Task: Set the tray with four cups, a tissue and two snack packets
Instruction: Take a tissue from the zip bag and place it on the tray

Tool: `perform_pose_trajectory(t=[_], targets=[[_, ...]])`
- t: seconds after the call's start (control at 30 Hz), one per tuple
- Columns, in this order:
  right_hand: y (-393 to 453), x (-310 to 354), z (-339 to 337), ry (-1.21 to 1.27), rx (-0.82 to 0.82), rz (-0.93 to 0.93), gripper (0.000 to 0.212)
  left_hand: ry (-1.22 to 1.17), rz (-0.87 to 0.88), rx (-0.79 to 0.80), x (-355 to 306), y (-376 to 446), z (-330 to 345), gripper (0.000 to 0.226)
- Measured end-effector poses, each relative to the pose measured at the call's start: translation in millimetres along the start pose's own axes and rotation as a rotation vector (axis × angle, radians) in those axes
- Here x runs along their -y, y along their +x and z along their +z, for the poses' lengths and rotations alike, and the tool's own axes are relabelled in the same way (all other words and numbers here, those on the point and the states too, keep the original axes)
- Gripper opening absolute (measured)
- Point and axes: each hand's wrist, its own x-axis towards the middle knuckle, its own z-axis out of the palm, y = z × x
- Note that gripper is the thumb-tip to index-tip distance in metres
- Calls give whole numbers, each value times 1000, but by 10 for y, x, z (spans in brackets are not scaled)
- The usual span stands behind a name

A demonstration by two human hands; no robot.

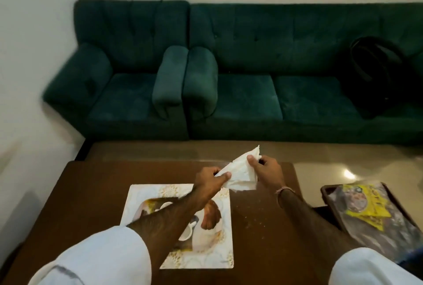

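Observation:
Both hands hold a white tissue (240, 171) in the air above the brown table. My left hand (211, 180) pinches its lower left edge and my right hand (266, 170) pinches its upper right corner, so the tissue is stretched between them in a folded triangle. Below my left forearm lies a flat white rectangular tray (146, 195) printed with cups and gold patterns. No real cups show on it. Yellow snack packets (364, 202) lie inside clear plastic on a dark tray at the right.
The brown wooden table (96, 184) has crumbs scattered right of the printed tray. A dark tray (329, 202) holds the plastic-wrapped packets on a second surface at the right. A green sofa (240, 74) stands behind the table, with a black bag (375, 74) on it.

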Motion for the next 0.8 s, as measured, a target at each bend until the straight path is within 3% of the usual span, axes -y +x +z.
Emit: perform_pose_trajectory(t=[0.27, 0.53, 0.8], targets=[[109, -567, 904, -207, 189, 72, 32, 7, -217, 39, 1199, 92, -94, 13], [221, -1266, 1451, -422, 309, 151, 55, 353, -285, 62, 1959, 100, 222, 26], [223, -1837, 1754, -522, 323, 150, 44, 601, -322, -25, 2431, 51, 567, 40]])
